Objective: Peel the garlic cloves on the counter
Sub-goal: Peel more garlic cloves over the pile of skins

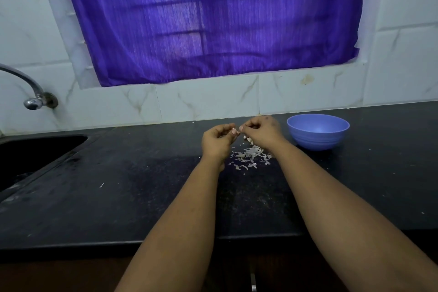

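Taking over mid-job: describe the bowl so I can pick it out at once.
Follow the black counter to its far right part, near the tiled wall. The blue bowl stands upright there, just right of the right hand and apart from the garlic peels. It is the only container and only blue thing on the counter.

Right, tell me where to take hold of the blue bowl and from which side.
Take the blue bowl by its rim on the right, coming from above. It stands upright and open, so the rim is free to pinch. The right hand and the peel scraps crowd its left side; its right side has bare counter.
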Action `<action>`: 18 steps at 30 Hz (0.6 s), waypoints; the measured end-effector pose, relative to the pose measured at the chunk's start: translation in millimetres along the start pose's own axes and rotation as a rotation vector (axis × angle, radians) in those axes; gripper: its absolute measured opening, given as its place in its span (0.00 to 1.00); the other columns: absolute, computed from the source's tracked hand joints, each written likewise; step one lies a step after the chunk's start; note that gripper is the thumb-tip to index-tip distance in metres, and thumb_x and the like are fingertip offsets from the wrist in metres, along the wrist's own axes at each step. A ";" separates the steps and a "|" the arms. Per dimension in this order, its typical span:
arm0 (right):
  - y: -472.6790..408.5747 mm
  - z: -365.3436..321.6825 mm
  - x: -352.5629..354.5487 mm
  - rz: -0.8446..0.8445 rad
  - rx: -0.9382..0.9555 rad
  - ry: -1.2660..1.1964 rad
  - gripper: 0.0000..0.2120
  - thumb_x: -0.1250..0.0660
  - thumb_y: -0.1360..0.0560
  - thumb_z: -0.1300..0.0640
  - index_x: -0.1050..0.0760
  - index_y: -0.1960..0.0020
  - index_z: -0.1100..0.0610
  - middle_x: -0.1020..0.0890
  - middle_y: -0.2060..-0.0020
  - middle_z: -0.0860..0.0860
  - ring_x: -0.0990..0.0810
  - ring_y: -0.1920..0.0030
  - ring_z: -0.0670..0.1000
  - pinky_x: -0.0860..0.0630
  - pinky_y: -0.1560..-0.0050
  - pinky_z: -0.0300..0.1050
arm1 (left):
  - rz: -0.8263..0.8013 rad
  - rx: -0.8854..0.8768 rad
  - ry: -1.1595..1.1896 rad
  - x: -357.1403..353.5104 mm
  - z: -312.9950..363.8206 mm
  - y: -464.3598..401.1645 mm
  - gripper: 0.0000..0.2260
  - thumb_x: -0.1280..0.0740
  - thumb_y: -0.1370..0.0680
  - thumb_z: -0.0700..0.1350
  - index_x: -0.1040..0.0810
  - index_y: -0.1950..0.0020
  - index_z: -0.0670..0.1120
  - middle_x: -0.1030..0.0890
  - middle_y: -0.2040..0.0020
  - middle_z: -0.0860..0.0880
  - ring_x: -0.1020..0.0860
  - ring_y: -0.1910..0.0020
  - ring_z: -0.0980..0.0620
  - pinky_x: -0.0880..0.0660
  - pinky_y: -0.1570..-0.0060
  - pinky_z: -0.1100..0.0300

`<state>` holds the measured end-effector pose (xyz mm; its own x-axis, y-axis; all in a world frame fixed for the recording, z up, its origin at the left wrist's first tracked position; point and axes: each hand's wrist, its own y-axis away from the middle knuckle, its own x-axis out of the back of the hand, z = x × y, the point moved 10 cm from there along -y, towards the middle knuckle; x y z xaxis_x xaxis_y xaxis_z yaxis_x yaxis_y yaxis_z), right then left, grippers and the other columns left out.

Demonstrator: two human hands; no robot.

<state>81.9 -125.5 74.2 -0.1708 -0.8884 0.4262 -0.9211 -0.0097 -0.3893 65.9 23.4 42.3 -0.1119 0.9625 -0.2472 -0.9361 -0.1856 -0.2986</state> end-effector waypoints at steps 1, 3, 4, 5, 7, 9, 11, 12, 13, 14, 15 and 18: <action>0.5 0.0 4.5 0.013 0.001 0.015 0.04 0.29 0.27 0.59 0.16 0.54 0.57 0.15 0.62 0.54 0.18 0.60 0.52 0.21 0.58 0.44 | 0.003 -0.001 0.004 0.1 0.6 0.4 0.08 0.33 0.24 0.30 0.21 0.46 0.35 0.18 0.54 0.41 0.19 0.52 0.48 0.21 0.53 0.66; 3.3 -0.7 10.5 0.022 0.000 0.072 0.06 0.29 0.28 0.62 0.16 0.52 0.57 0.15 0.61 0.54 0.19 0.62 0.48 0.25 0.66 0.34 | 0.006 0.002 -0.008 0.0 0.1 0.9 0.07 0.33 0.24 0.30 0.21 0.48 0.37 0.18 0.55 0.43 0.19 0.54 0.50 0.21 0.55 0.67; 4.2 -1.2 12.4 0.026 0.001 0.110 0.07 0.29 0.29 0.62 0.16 0.52 0.56 0.15 0.61 0.53 0.20 0.63 0.47 0.28 0.68 0.32 | 0.007 0.003 -0.024 0.0 -0.4 0.5 0.07 0.32 0.24 0.30 0.21 0.49 0.39 0.18 0.56 0.43 0.19 0.54 0.51 0.22 0.55 0.68; 4.2 -1.2 12.3 0.028 0.001 0.142 0.07 0.30 0.28 0.62 0.16 0.53 0.55 0.15 0.61 0.52 0.20 0.63 0.46 0.30 0.69 0.32 | 0.008 0.003 -0.040 0.7 -0.5 0.1 0.07 0.32 0.25 0.30 0.20 0.50 0.40 0.18 0.57 0.44 0.19 0.54 0.50 0.22 0.55 0.67; 4.4 -3.1 10.1 0.012 0.004 0.181 0.08 0.32 0.27 0.62 0.15 0.54 0.55 0.15 0.61 0.51 0.19 0.62 0.46 0.26 0.67 0.33 | 0.014 0.002 -0.047 2.0 -0.9 -1.1 0.07 0.31 0.25 0.31 0.20 0.52 0.42 0.18 0.58 0.44 0.18 0.53 0.49 0.21 0.52 0.64; 4.5 -2.4 11.0 0.014 -0.006 0.170 0.09 0.33 0.27 0.64 0.16 0.54 0.55 0.14 0.60 0.52 0.17 0.58 0.48 0.20 0.58 0.40 | 0.019 0.002 -0.072 2.1 -0.9 -1.4 0.08 0.31 0.25 0.31 0.20 0.53 0.43 0.18 0.58 0.44 0.18 0.52 0.48 0.21 0.50 0.61; 4.7 -0.7 10.6 0.013 -0.007 0.123 0.08 0.32 0.29 0.65 0.16 0.55 0.56 0.14 0.62 0.53 0.15 0.58 0.50 0.18 0.54 0.46 | 0.033 -0.007 -0.121 5.0 -0.7 -0.9 0.08 0.31 0.25 0.31 0.20 0.54 0.44 0.18 0.58 0.45 0.19 0.52 0.47 0.21 0.49 0.59; 5.3 -0.4 10.6 0.011 -0.010 0.094 0.07 0.31 0.30 0.66 0.16 0.56 0.57 0.15 0.64 0.54 0.15 0.61 0.50 0.18 0.55 0.47 | 0.038 -0.015 -0.149 5.6 0.1 -0.8 0.08 0.31 0.25 0.32 0.20 0.55 0.45 0.19 0.58 0.45 0.19 0.53 0.47 0.21 0.48 0.57; 6.2 -0.2 10.0 0.009 -0.014 0.063 0.06 0.31 0.30 0.66 0.17 0.56 0.59 0.15 0.66 0.55 0.15 0.63 0.50 0.17 0.57 0.47 | 0.043 -0.023 -0.181 6.2 1.8 -0.4 0.09 0.30 0.25 0.33 0.20 0.55 0.47 0.19 0.59 0.45 0.19 0.53 0.47 0.21 0.48 0.56; 7.2 -0.9 9.7 0.010 -0.015 0.038 0.05 0.30 0.31 0.66 0.17 0.56 0.60 0.16 0.68 0.55 0.16 0.66 0.50 0.18 0.59 0.46 | 0.046 -0.031 -0.212 6.3 3.2 0.0 0.09 0.29 0.26 0.33 0.20 0.55 0.48 0.19 0.59 0.45 0.20 0.55 0.48 0.21 0.49 0.56; 7.8 -2.8 9.2 0.013 -0.005 0.020 0.04 0.29 0.31 0.66 0.17 0.57 0.61 0.16 0.69 0.55 0.18 0.68 0.49 0.18 0.62 0.45 | 0.049 -0.037 -0.235 6.3 4.4 0.1 0.09 0.29 0.26 0.34 0.21 0.56 0.48 0.19 0.59 0.46 0.20 0.56 0.49 0.21 0.50 0.56; 8.6 -11.7 3.6 0.001 0.052 0.015 0.05 0.26 0.32 0.61 0.17 0.56 0.57 0.17 0.68 0.51 0.20 0.68 0.47 0.22 0.64 0.39 | 0.055 -0.036 -0.236 7.1 5.7 2.2 0.09 0.27 0.28 0.33 0.21 0.59 0.46 0.19 0.61 0.45 0.19 0.58 0.49 0.20 0.53 0.58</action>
<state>69.2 -123.4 81.9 -0.1768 -0.8816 0.4377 -0.9017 -0.0333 -0.4312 61.1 31.0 45.1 -0.2409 0.9696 -0.0430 -0.9144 -0.2416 -0.3249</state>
